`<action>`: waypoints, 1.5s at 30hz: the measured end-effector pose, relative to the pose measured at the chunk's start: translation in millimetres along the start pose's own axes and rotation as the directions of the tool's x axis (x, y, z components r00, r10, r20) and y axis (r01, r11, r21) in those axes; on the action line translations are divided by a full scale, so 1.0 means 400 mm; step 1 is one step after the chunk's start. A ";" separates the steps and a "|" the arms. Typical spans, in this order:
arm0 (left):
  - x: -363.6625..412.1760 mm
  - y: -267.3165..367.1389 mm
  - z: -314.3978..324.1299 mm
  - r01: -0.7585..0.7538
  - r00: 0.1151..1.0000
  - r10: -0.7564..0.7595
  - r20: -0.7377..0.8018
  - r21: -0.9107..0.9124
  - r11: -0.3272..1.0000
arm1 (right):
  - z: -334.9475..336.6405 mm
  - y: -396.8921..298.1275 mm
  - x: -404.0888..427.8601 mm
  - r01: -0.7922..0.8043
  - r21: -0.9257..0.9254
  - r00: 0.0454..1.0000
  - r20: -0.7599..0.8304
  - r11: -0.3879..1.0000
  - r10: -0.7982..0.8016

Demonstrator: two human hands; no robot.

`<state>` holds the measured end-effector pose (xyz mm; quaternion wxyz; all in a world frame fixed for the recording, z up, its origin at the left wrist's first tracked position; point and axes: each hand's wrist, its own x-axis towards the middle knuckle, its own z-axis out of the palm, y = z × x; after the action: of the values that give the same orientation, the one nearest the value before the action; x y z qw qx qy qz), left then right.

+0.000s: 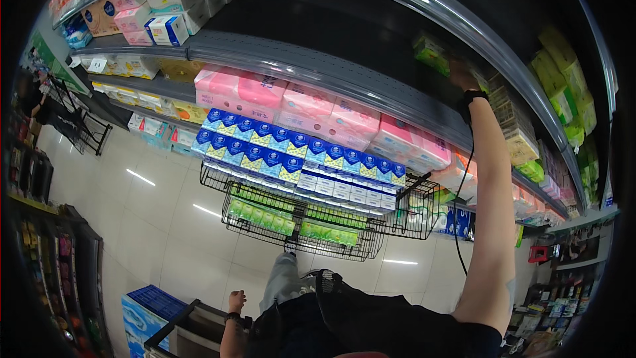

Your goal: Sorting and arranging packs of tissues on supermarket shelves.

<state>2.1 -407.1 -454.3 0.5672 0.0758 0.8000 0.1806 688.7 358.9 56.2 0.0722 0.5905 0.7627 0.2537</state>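
Note:
My right hand (pixel 463 75) reaches deep into the dark upper shelf (pixel 318 35), blurred and in shadow. It is against the right end of a green tissue pack (pixel 431 54); its fingers are hidden, so I cannot tell whether they grip it. My left hand (pixel 237 302) hangs low at my side, loosely curled around nothing. Before me a black wire rack (pixel 422 204) carries rows of blue, yellow and white tissue packs (pixel 298 154) on top. Green tissue packs (pixel 261 216) lie on its lower level.
A clear plastic rail (pixel 308 72) edges the shelf. Pink tissue packages (pixel 308 104) fill the level below. Clear-wrapped packs (pixel 512 119) stand right of my arm. A black cable (pixel 462 209) hangs from my wrist. A blue crate (pixel 156 302) stands at lower left; a person (pixel 49 109) is farther off.

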 end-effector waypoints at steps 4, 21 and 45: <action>0.025 0.039 0.021 -0.141 0.990 0.141 0.010 -0.042 0.989 | -0.005 0.030 0.018 0.001 -0.202 0.988 0.154 0.979 0.031; -0.139 0.232 0.093 -0.516 0.852 0.505 0.139 0.062 0.854 | -0.477 -0.384 -0.310 0.441 0.453 0.878 -0.395 0.775 -0.269; -0.904 0.482 0.359 -0.950 0.271 0.603 0.751 0.108 0.292 | -0.364 -0.843 -1.511 0.111 0.962 0.794 0.064 0.248 -0.605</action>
<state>245.3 -317.9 -105.6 0.5491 0.6910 0.4349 0.1787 514.2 -310.3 -92.3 -0.0534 0.3648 0.8461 -0.3850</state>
